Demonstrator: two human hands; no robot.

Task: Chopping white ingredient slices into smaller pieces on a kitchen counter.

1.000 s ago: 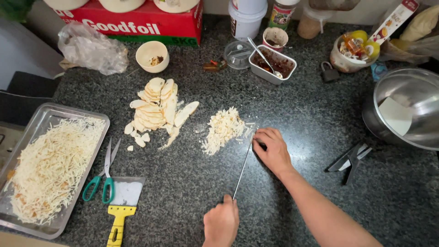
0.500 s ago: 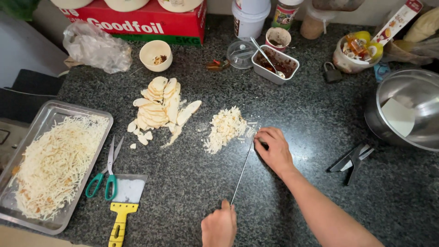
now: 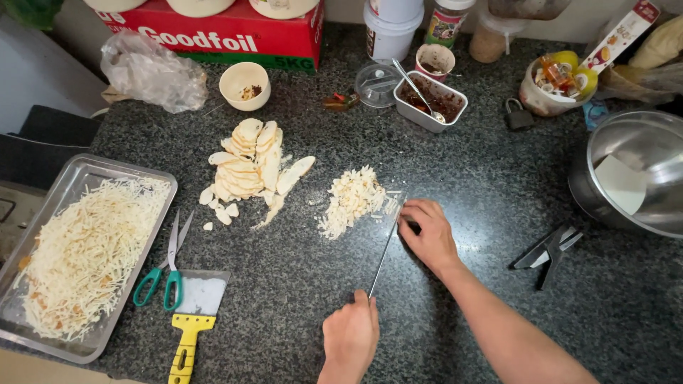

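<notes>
A long knife [image 3: 384, 252] lies edge-on against the dark speckled counter [image 3: 484, 185]. My left hand [image 3: 350, 340], at the bottom centre, grips its handle. My right hand [image 3: 427, 235] rests fingers-down on the blade's far tip. Just left of that tip sits a small pile of finely chopped pale pieces [image 3: 352, 199]. Further left is a heap of pale oval slices [image 3: 249, 167], untouched by either hand.
A metal tray [image 3: 107, 167] of pale shreds fills the left edge, with green-handled scissors [image 3: 167, 270] and a yellow-handled scraper [image 3: 192, 313] beside it. At right are a steel bowl [image 3: 640, 178] and black tongs [image 3: 548, 249]. Small bowls, jars, a sauce tub [image 3: 430, 99] and a red box [image 3: 228, 32] line the back.
Both hands stay on the knife next to the chopped pile; only the view has shifted slightly.
</notes>
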